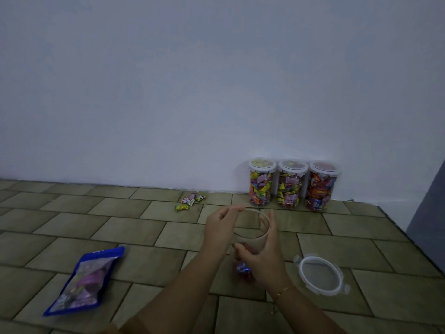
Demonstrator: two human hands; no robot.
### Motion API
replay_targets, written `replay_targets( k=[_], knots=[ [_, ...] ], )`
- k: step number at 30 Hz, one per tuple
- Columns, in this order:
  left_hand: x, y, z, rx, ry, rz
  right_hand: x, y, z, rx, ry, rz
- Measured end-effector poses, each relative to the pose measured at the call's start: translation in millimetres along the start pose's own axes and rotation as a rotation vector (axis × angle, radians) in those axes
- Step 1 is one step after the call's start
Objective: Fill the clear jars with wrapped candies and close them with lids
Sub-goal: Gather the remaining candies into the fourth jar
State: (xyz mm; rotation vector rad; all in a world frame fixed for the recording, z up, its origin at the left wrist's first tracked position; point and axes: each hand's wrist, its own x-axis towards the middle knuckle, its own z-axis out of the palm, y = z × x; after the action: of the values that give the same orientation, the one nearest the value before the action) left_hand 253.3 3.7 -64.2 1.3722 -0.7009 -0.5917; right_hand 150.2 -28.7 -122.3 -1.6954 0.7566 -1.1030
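Note:
An open clear jar [255, 227] stands on the tiled floor in the middle of the view. A few wrapped candies [243, 269], red and blue, lie at its bottom. My right hand [263, 257] wraps around the jar's right side. My left hand [221, 228] pinches the jar's rim at the upper left with thumb and forefinger. The jar's clear lid [321, 274], with white clip tabs, lies flat on the floor just right of the jar. Three filled, lidded jars [290, 185] stand in a row against the wall.
A blue, partly clear candy bag [83, 284] lies on the floor to the left. Several loose wrapped candies [190, 201] are scattered near the wall behind the jar. A white wall bounds the far side, and a dark panel [431, 213] stands at the right.

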Motion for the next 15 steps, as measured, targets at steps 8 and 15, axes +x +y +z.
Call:
replay_targets(
  k=[8,15],
  knots=[
    [55.9,-20.6,-38.2,0.096,0.114,-0.027,29.3,8.0,19.4,0.074,-0.045,0.004],
    [130.4,-55.5,-72.5,0.537,0.202,-0.046,53.4,18.2,36.0,0.041,0.024,0.005]
  ],
)
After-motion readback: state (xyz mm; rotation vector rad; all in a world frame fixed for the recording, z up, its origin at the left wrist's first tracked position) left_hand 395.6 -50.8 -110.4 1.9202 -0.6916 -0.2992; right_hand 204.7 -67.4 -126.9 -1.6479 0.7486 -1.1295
